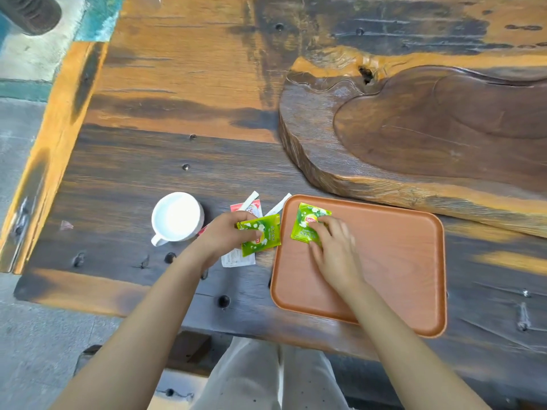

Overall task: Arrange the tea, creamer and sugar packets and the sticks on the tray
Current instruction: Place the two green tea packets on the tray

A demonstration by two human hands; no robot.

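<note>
Overhead, a dark, worn wooden table (177,161) with orange patches is seen from a head-worn camera. A white mug (177,216), apparently empty, stands left of centre with its handle toward the viewer. A large carved wooden slab (414,137) fills the far right of the table. Just in front of it, a flat orange-brown tray (384,261) with rounded corners lies on the table.

Between mug and tray, a small heap of packets (238,258) in white and red is partly hidden under the left hand (228,232), and two white paper-wrapped sticks (251,200) poke out behind it; the second stick (279,205) touches the tray's far left corner.

The left hand is closed in a pinch on a green tea packet (262,234), which is held over the heap, just beside the tray's left edge. The right hand (337,250) is laid on the tray with fingers loosely spread, its fingertips pressed on a second green tea packet (307,223) lying flat in the tray's far left corner. Both green packets show a yellow logo and white flowers.
</note>
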